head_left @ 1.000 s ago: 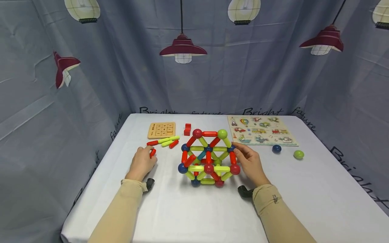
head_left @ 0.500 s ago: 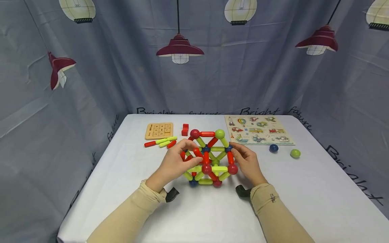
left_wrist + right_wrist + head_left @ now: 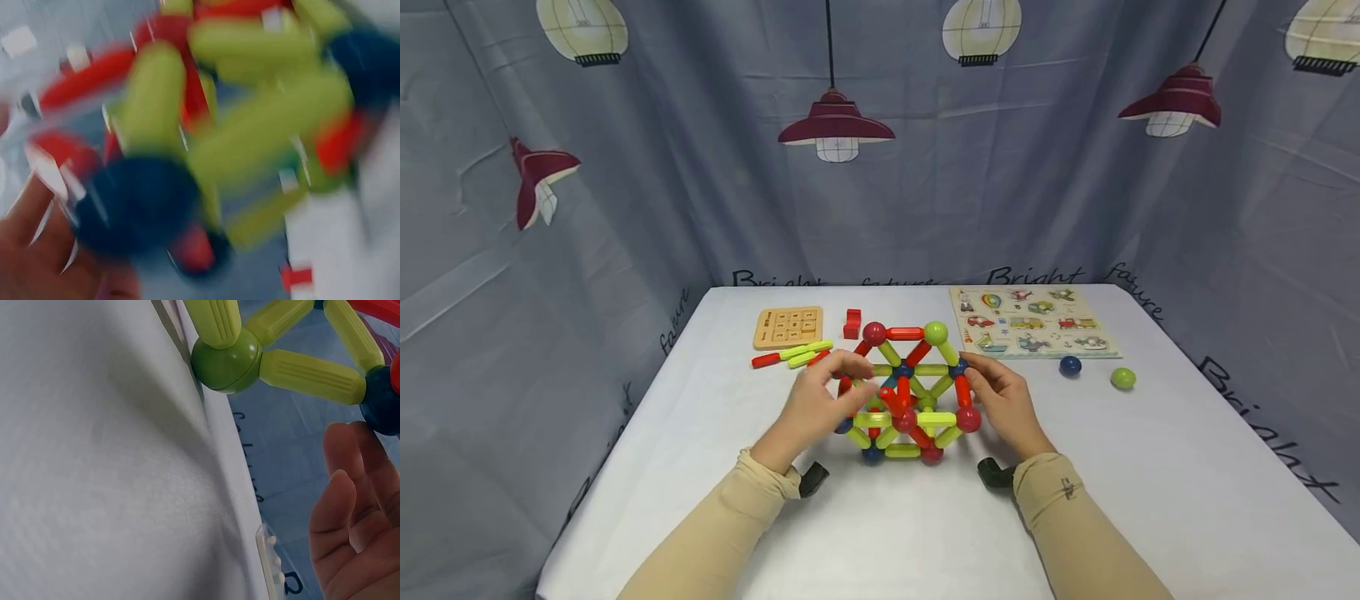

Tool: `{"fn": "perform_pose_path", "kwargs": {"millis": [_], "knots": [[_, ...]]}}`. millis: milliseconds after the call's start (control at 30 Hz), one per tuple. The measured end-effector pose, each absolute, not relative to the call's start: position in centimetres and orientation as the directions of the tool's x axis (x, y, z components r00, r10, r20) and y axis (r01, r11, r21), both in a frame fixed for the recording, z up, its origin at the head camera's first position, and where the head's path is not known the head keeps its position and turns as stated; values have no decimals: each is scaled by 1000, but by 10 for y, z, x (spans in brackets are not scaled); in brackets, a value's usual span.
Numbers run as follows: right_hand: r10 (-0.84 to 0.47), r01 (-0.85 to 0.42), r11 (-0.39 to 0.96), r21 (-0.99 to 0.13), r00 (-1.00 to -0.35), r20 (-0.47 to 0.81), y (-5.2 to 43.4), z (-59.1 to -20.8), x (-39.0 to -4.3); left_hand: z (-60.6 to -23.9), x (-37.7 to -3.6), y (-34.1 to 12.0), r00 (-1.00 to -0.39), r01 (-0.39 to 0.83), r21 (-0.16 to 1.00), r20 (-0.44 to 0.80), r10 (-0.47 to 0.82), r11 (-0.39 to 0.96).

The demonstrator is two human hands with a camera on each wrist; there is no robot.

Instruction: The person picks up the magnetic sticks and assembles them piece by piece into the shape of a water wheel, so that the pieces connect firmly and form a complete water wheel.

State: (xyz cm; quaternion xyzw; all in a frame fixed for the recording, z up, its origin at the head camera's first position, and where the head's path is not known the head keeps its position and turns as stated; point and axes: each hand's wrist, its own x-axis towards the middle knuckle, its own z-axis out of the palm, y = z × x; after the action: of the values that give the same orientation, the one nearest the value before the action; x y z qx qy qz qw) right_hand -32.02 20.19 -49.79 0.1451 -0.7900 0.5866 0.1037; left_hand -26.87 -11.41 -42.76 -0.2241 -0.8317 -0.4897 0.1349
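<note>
A ball-and-stick structure [image 3: 932,370] of red, lime and blue pieces stands on the white table. At its left side is my left hand [image 3: 812,404], thumb and fingers apart. Right of that thumb, a red stick [image 3: 891,402] tilts up from a red ball [image 3: 905,421] at the front. My right hand [image 3: 1003,404] holds the structure by a blue ball [image 3: 958,369] at the upper right. In the right wrist view, the fingertips meet a blue ball [image 3: 380,403] from below. Motion blurs the left wrist view, where fingers show beside a large blue ball [image 3: 137,206].
Loose red and lime sticks [image 3: 805,350] lie behind my left hand, near a wooden number board [image 3: 787,327] and a red block [image 3: 852,323]. A picture puzzle board [image 3: 1033,322] lies at the back right. A blue ball [image 3: 1070,366] and green ball [image 3: 1123,378] sit before it.
My left hand brought a red stick from the left over to the structure, then let go and drew slightly left. The stick now stands on the front red ball. My right hand kept its hold.
</note>
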Motion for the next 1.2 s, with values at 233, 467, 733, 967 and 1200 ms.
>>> {"fn": "perform_pose_path", "kwargs": {"millis": [233, 467, 733, 967, 1200], "knots": [[-111, -353, 266, -897, -936, 335, 201, -496, -319, -464, -312, -158, -930, 248, 713, 364, -44, 656], [-105, -352, 262, -899, -936, 336, 202, -495, -317, -496, -331, -164, -977, 210, 401, 123, 175, 892], [-112, -365, 251, -896, -931, 348, 202, -497, -319, -490, -321, -158, -952, 228, 260, 263, 159, 938], [-105, -370, 258, -892, -929, 355, 204, -498, -318, -490, -321, -159, -948, 268, 343, 262, 183, 900], [-110, -369, 261, -892, -930, 352, 202, -495, -317, -441, -297, -143, -920, 290, 646, 392, 19, 706]]}}
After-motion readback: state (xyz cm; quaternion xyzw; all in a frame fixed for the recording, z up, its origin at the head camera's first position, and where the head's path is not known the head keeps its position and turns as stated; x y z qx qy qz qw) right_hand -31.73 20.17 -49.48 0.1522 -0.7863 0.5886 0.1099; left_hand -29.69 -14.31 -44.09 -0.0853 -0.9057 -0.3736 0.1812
